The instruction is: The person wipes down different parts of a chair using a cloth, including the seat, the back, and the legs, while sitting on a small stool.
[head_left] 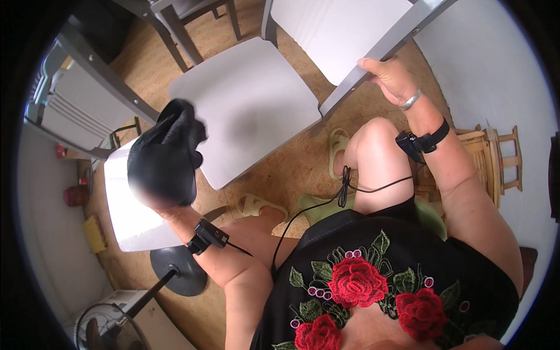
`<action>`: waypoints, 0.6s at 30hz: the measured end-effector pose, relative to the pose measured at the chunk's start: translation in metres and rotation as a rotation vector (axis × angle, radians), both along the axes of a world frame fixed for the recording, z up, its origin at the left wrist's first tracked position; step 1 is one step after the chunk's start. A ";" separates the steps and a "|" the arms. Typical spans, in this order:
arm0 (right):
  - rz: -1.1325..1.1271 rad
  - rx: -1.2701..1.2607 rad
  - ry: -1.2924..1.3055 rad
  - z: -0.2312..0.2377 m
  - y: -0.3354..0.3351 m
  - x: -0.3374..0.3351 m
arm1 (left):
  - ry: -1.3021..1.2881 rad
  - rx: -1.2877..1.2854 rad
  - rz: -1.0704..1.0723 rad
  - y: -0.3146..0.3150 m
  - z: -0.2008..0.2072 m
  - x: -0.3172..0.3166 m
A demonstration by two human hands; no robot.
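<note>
A bunched black cloth (169, 140) is held up over the left part of the view by my left hand (153, 200). The cloth covers most of that hand's fingers, and the lower part is blurred. My right hand (392, 81) is closed around the grey side post (349, 87) of a chair back, its thumb lying over the post. This chair has a pale grey seat (262, 111) and a white back panel (338, 35). The cloth hangs above the seat's left edge, apart from the surface as far as I can tell.
Left stands another chair with a slatted back (93, 102) and white seat (125, 216). A fan (111, 329) with a round black base (186, 280) stands lower left. Wooden slatted furniture (487, 157) is by the right wall. A black cable (344, 186) runs between wrist straps.
</note>
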State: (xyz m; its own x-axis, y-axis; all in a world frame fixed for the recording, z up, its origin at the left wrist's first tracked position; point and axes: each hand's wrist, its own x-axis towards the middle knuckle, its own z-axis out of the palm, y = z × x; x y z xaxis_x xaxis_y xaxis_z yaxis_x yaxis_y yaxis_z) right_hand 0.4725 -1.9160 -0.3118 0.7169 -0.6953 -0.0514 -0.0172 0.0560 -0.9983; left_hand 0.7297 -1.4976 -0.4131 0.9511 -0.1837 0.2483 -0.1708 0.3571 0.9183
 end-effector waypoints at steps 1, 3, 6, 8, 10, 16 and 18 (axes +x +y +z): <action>0.022 -0.017 0.033 -0.002 -0.002 0.003 | 0.086 -0.127 -0.065 -0.007 -0.001 0.001; 0.040 -0.013 0.061 -0.004 -0.004 0.003 | 0.233 -0.329 -0.197 -0.029 -0.009 0.005; 0.054 -0.053 0.068 -0.012 -0.008 0.005 | 0.122 -0.270 -0.265 -0.047 -0.022 0.003; 0.105 -0.020 0.031 -0.007 -0.004 0.011 | 0.090 -0.391 -0.508 -0.037 -0.033 0.013; 0.096 -0.011 0.009 -0.008 -0.008 0.009 | 0.076 -0.382 -0.485 -0.059 -0.028 -0.005; 0.054 -0.143 0.002 -0.013 -0.010 0.012 | 0.272 -0.407 -0.543 -0.094 0.026 -0.067; 0.071 -0.141 0.023 -0.009 -0.006 0.013 | 0.336 -0.449 -0.508 -0.102 0.044 -0.085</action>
State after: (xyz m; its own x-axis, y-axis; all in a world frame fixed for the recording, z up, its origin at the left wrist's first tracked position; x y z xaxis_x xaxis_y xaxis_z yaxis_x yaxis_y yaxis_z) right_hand 0.4858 -1.9220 -0.3208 0.7644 -0.6443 0.0256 -0.0395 -0.0865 -0.9955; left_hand 0.6447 -1.5992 -0.3691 0.8143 -0.5690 0.1143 0.3777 0.6691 0.6400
